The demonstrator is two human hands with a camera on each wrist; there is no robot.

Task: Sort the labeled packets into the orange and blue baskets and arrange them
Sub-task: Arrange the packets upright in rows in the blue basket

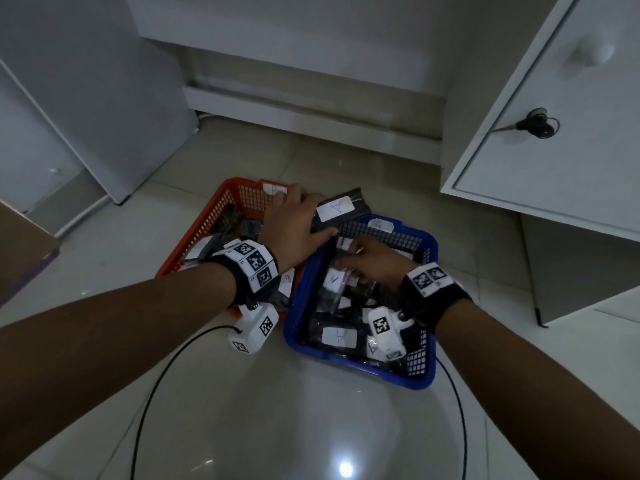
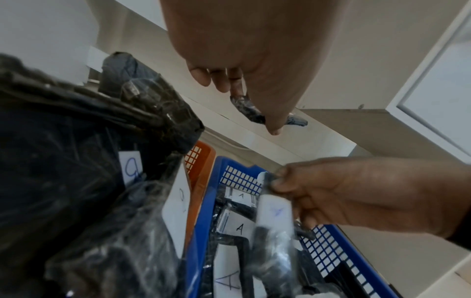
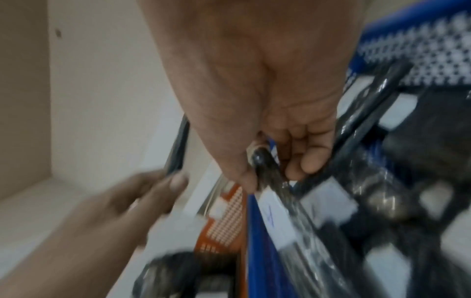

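Now the left hand (image 1: 298, 220) is up over the gap where the two baskets meet, thumb and fingers clamped on a dark packet (image 1: 341, 207) whose white label, marked A, faces up; that packet hangs in the air above the far rim of the blue basket (image 1: 427, 375), touching neither basket as far as the head view shows; the right hand (image 1: 375, 261) is down inside the blue basket, fingers curled and pinching a clear-wrapped packet with a white label (image 2: 274, 211), standing on edge among the others; beneath it the blue basket is packed with dark packets, several A labels (image 1: 339, 337) showing face up; the orange basket (image 1: 204, 226) sits just beside it on the left, walls touching, holding its own dark packets with white labels, one marked with what looks like a 9 (image 2: 133, 167); both baskets rest on the pale tiled floor (image 1: 277, 427), a white cabinet (image 1: 554, 150) off to the right.
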